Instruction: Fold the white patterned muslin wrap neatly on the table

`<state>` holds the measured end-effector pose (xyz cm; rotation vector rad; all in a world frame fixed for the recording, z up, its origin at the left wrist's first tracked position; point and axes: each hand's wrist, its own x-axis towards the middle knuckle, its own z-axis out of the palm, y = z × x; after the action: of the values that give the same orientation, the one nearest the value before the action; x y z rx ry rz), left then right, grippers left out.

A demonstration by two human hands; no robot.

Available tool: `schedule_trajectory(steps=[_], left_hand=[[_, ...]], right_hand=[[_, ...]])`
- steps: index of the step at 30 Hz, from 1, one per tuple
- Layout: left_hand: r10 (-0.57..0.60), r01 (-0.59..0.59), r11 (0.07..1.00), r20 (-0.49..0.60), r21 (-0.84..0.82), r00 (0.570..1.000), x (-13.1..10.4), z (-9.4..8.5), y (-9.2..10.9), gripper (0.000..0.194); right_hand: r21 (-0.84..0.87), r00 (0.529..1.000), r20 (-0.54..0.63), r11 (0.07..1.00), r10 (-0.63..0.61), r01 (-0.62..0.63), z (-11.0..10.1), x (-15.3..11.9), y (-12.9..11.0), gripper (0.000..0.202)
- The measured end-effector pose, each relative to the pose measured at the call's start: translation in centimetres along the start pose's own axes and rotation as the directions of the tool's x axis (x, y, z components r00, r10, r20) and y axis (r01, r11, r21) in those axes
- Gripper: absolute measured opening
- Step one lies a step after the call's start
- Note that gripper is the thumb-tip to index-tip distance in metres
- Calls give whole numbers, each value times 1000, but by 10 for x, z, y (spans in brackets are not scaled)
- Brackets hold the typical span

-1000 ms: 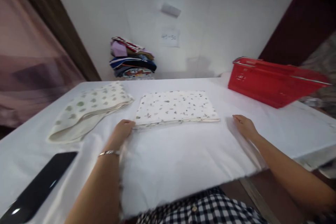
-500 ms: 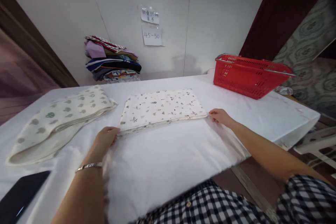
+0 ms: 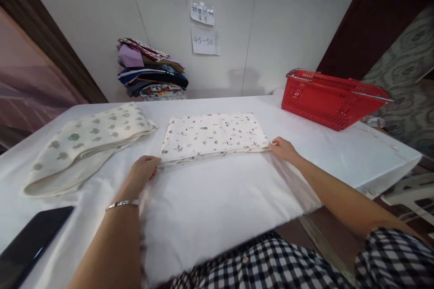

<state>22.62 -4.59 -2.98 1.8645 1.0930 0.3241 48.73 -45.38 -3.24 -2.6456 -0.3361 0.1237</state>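
Note:
A white cloth with small printed figures (image 3: 217, 135) lies folded into a flat, layered rectangle on the white-covered table. At its near left corner, my left hand (image 3: 145, 169) pinches the edge between thumb and fingers; a silver bracelet is on that wrist. The near right corner is gripped by my right hand (image 3: 282, 149), fingers closed together. To the left rests a second cream cloth with grey apple-like prints (image 3: 98, 133), loosely folded with one end curling open.
A dark phone (image 3: 35, 239) lies at the table's left front. Folded clothes (image 3: 152, 72) are stacked behind the table, against the wall. A red basket (image 3: 332, 101) stands at the back right. Paper notes (image 3: 205, 41) hang on the wall, and a white stool (image 3: 410, 196) is at right.
The whole view has shifted slightly, so things appear a little further right. Both hands stay at the near corners of the folded cloth, which looks nearly unchanged.

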Motion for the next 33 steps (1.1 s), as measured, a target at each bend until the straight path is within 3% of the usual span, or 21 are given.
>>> schedule_trajectory(steps=[3, 8, 14, 18, 24, 27, 31, 33], left_hand=[[8, -8, 1000, 3, -8, 1000, 1, 0, 0, 23], [-16, 15, 1000, -15, -9, 1000, 1, 1, 0, 23], [-23, 23, 1000, 1, -8, 1000, 5, 2, -3, 23], [-12, 13, 1000, 16, -16, 1000, 2, 0, 0, 22], [-39, 39, 999, -1, -31, 999, -4, 0, 6, 19], [-34, 32, 997, -23, -73, 999, -5, 2, 6, 20], [-72, 74, 983, 15, -170, 997, -2, 1, 5, 21], [-79, 84, 978, 33, -193, 996, -1, 0, 4, 22]], right_hand=[[47, 997, 78, 998, 29, -33, 0, 6, 0, 24], [-4, 999, 50, 1000, 11, -10, -6, 10, 2, 15], [-133, 991, 89, 985, -99, 110, -4, 0, -1, 32], [-258, 996, 70, 964, -56, 72, 1, 0, -3, 34], [-295, 987, 89, 943, -133, 154, -2, 7, -2, 31], [-259, 985, 36, 950, -170, 174, -13, 18, -14, 28], [-109, 921, -226, 947, -318, 301, -27, 36, -30, 30], [-88, 943, -204, 964, -263, 250, -25, 40, -29, 32]])
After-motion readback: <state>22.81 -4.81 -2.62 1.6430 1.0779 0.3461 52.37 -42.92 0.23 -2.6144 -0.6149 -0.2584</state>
